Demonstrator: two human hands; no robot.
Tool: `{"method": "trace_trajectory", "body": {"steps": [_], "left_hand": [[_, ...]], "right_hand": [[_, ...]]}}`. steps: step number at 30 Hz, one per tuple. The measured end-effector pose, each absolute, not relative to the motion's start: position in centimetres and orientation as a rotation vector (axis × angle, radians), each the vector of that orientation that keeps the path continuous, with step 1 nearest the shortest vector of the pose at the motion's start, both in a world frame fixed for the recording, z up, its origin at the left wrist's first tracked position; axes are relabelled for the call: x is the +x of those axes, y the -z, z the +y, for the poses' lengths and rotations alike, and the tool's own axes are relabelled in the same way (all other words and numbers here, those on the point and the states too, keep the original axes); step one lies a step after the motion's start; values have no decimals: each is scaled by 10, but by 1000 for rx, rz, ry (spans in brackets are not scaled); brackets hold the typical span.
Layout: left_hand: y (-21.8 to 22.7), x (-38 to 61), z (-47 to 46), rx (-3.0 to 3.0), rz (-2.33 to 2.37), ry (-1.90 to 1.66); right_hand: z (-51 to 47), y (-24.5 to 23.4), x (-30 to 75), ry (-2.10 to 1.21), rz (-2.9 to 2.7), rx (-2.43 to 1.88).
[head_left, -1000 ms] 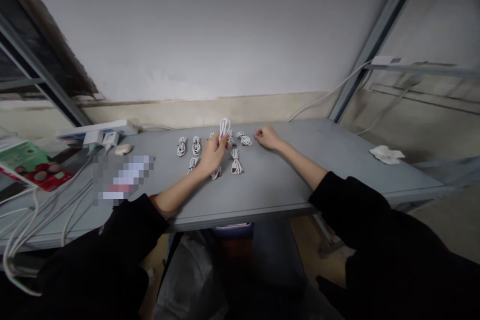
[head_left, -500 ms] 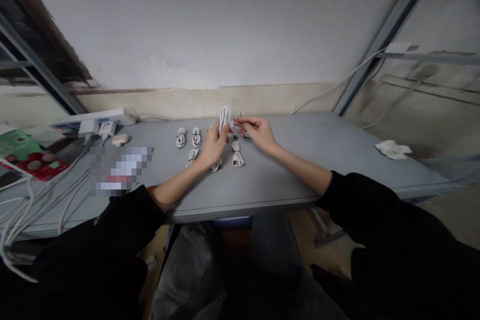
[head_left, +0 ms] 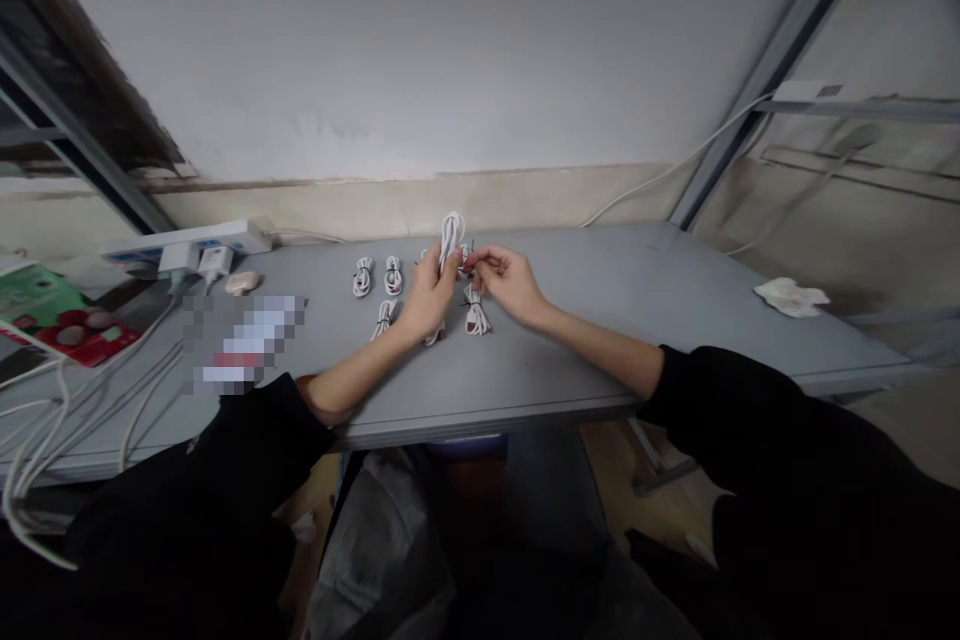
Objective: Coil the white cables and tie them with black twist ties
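Over the desk, my left hand (head_left: 430,298) is closed around a coiled white cable (head_left: 452,231), whose loops stick up above the fingers. My right hand (head_left: 511,284) is beside it, thumb and fingers pinched on a thin black twist tie (head_left: 473,245), close to the coil's right side. Black ties bind the white cable bundles lying around the hands: one bundle (head_left: 363,277) at the far left, another bundle (head_left: 393,275) next to it, a third (head_left: 385,314) nearer me, and one (head_left: 475,312) below my right fingers. My hands partly cover several others.
A power strip (head_left: 247,235) with plugged-in chargers (head_left: 214,263) stands at the back left of the grey desk (head_left: 600,320). Left are a small white case (head_left: 242,282), a blurred-out flat object (head_left: 251,345), a red-green package (head_left: 82,325) and loose cords. Crumpled tissue (head_left: 791,297) lies right.
My right hand has moved left and slightly down, bringing the twist tie against the coil. My left hand keeps its grip on the cable and has barely moved.
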State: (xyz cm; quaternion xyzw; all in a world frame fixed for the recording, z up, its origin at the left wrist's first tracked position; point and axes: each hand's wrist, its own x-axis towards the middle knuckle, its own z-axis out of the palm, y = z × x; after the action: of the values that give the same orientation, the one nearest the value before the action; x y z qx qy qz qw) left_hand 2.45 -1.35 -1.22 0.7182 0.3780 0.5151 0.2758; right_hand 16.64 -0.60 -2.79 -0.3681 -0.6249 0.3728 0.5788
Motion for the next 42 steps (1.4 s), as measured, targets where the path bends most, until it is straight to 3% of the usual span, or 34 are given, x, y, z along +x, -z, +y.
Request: {"method": "trace_trajectory", "body": {"steps": [16, 31, 42], "left_hand": [[14, 21, -6, 1748, 1091, -1472], [8, 20, -21, 2191, 1008, -1111], [11, 20, -21, 2186, 1036, -1254]], "right_hand": [[-16, 12, 170, -964, -1366, -726], [-13, 15, 165, -1241, -1406, -667], [-21, 14, 159, -1426, -1158, -609]]}}
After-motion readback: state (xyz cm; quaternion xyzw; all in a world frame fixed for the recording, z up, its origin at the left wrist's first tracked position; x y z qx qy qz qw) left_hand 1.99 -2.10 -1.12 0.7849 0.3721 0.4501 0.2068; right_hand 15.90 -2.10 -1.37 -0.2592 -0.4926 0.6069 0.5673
